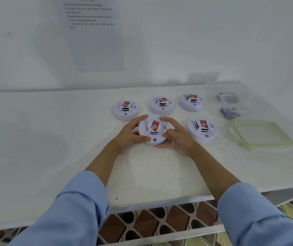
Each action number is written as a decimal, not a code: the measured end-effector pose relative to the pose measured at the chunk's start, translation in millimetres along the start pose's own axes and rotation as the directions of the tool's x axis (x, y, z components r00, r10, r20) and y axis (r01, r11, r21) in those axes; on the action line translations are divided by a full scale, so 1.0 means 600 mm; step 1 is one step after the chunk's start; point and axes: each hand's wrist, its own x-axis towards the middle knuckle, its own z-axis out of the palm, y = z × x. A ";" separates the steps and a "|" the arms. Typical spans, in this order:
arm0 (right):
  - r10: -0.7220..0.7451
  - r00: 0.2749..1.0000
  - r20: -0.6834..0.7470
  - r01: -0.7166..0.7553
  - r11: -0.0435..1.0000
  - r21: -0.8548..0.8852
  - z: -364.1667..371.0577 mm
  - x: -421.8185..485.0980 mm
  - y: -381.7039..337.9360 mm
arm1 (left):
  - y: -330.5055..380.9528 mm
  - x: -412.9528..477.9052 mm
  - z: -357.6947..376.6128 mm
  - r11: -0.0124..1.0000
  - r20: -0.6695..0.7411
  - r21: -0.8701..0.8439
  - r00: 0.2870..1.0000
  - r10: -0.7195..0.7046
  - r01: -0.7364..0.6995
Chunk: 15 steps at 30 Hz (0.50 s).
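Two grips, left hand (129, 136) and right hand (178, 140), clasp detector (153, 129) | scuffed white table (53, 142) | white wall (195, 41)

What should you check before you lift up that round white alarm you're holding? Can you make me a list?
1. Left hand grips the smoke alarm by its side: ok.
2. Right hand grips its other side: ok.
3. Neighbouring alarm on the right stands apart from it: ok.
4. Batteries wait in the clear tub: ok.
5. Battery cover underneath is shut: cannot tell.
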 end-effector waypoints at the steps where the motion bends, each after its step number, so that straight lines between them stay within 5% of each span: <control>1: 0.000 1.000 0.001 0.000 1.000 0.001 0.000 0.000 0.000 | -0.001 0.000 0.000 1.000 0.002 0.005 1.000 0.003 -0.003; 15: -0.003 1.000 -0.003 0.003 1.000 -0.009 0.000 0.000 0.001 | -0.002 0.001 0.000 1.000 0.001 -0.004 1.000 0.011 -0.011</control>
